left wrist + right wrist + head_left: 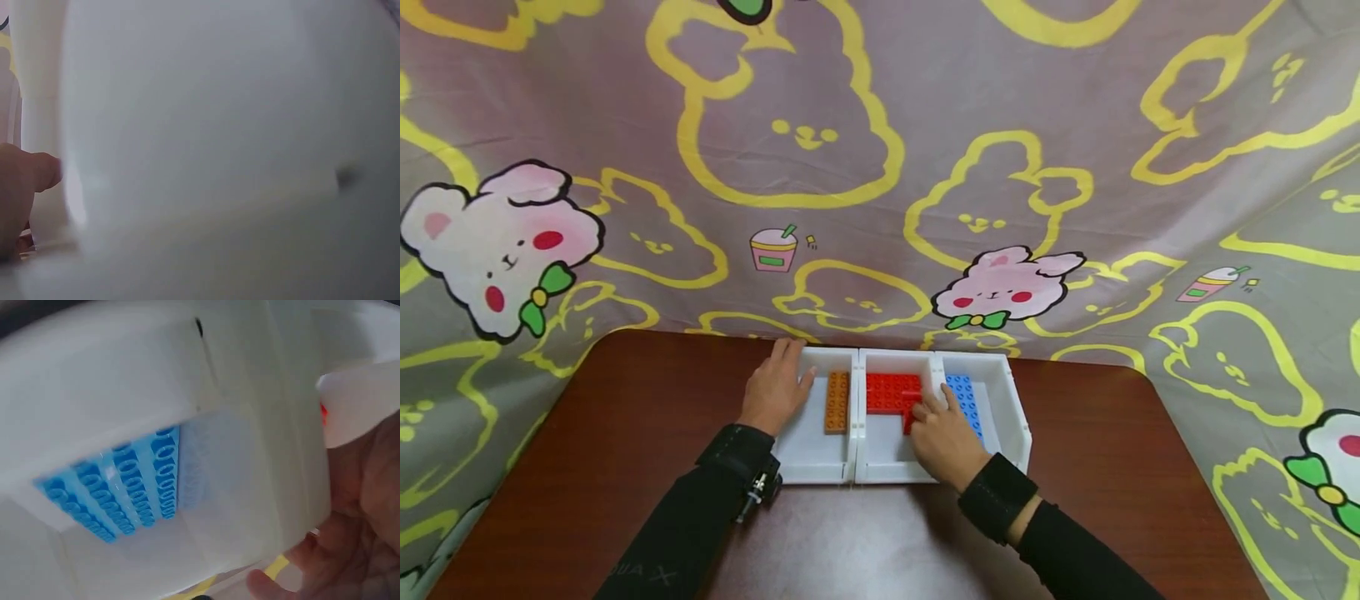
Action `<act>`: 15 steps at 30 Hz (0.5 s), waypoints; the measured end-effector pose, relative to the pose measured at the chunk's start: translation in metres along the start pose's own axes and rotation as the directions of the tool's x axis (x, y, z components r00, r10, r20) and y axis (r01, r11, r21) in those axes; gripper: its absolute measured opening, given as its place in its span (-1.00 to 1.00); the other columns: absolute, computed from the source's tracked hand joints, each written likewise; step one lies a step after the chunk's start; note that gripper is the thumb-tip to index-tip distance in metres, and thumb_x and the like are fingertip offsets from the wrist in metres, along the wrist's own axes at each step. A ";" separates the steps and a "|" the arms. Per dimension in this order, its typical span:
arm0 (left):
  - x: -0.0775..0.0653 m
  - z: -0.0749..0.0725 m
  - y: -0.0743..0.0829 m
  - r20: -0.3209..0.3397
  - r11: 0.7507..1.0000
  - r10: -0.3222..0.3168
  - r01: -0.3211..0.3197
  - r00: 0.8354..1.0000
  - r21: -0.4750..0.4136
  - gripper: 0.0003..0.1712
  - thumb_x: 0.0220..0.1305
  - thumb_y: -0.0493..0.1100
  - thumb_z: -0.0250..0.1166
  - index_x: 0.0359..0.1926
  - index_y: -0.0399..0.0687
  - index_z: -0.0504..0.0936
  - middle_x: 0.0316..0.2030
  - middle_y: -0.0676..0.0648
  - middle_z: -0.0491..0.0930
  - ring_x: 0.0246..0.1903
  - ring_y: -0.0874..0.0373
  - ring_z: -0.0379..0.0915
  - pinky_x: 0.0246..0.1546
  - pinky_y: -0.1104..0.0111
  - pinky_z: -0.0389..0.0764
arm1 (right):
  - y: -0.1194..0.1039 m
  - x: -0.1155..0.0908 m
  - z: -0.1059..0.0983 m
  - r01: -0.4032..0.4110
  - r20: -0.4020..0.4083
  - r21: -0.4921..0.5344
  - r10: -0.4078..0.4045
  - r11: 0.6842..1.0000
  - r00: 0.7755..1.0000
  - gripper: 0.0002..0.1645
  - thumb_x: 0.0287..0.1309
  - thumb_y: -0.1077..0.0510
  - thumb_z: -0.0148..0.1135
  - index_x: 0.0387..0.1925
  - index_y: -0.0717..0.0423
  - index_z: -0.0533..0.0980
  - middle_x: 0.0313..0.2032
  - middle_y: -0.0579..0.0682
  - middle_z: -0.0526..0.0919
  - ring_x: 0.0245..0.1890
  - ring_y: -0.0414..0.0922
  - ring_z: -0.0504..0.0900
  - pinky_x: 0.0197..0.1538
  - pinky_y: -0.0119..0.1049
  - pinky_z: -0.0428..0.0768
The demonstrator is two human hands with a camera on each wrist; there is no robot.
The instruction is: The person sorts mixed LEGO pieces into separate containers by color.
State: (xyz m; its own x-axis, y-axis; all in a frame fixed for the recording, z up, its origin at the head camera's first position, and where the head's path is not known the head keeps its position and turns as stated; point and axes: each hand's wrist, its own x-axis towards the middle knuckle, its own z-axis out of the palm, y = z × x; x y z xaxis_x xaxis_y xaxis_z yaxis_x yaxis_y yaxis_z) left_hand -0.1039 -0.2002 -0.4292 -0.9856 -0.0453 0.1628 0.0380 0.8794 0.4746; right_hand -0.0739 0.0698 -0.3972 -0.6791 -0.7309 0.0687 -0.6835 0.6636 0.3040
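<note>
Three white bins stand side by side on the table. My left hand (775, 387) holds the left wall of the left bin (805, 467), with the thumb inside and the fingers at its far corner. An orange toy brick (837, 403) lies in that bin. Over the middle bin (887, 473), my right hand (947, 437) pinches a small red toy brick (912, 394) above other red bricks (883, 393). Part of these is hidden by the fingers. Blue toy bricks (125, 481) lie in the right bin (1018, 417), beside the right hand.
The brown table (1090, 467) extends to both sides and in front of the bins. Right behind it hangs a cloth (850, 233) with cartoon rabbits. Raised walls (854, 417) divide the bins.
</note>
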 end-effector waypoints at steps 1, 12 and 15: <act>0.000 0.001 0.001 -0.001 1.000 0.006 -0.006 1.000 0.005 -0.38 0.42 -0.12 0.29 0.37 -0.27 0.35 0.27 -0.29 0.35 -0.03 -0.26 0.56 -0.03 -0.10 0.59 | 0.004 -0.005 -0.001 -0.034 -0.040 0.065 0.036 0.997 0.999 -0.94 0.13 0.24 0.39 -0.36 0.17 0.71 -0.17 0.07 0.71 0.11 0.12 0.58 0.23 0.22 0.45; 0.002 0.000 -0.001 0.035 0.999 0.004 -0.006 0.999 0.052 -0.33 0.42 -0.10 0.28 0.42 -0.27 0.29 0.32 -0.32 0.31 0.04 -0.30 0.52 0.03 -0.14 0.55 | 0.069 -0.056 0.033 -0.461 -0.081 0.533 0.585 0.710 0.807 -0.03 0.33 0.02 0.31 0.55 0.26 0.03 0.51 0.35 0.06 0.50 0.31 0.04 0.36 0.39 0.13; 0.002 0.001 0.001 0.043 0.998 0.006 -0.008 0.999 0.056 -0.31 0.42 -0.08 0.28 0.43 -0.28 0.28 0.32 -0.33 0.31 0.04 -0.30 0.52 0.05 -0.14 0.54 | 0.081 -0.054 0.041 -0.484 -0.025 0.562 0.599 0.671 0.800 0.06 0.34 -0.04 0.29 0.59 0.19 -0.09 0.56 0.30 -0.09 0.54 0.30 -0.09 0.39 0.41 0.03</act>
State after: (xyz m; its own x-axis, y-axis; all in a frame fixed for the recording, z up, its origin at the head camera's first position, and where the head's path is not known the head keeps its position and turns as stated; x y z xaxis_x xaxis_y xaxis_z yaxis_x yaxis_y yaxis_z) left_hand -0.1056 -0.1989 -0.4294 -0.9916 -0.0199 0.1282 0.0366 0.9051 0.4236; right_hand -0.1035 0.1702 -0.4156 -0.9461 -0.1912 0.2613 -0.2799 0.8887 -0.3631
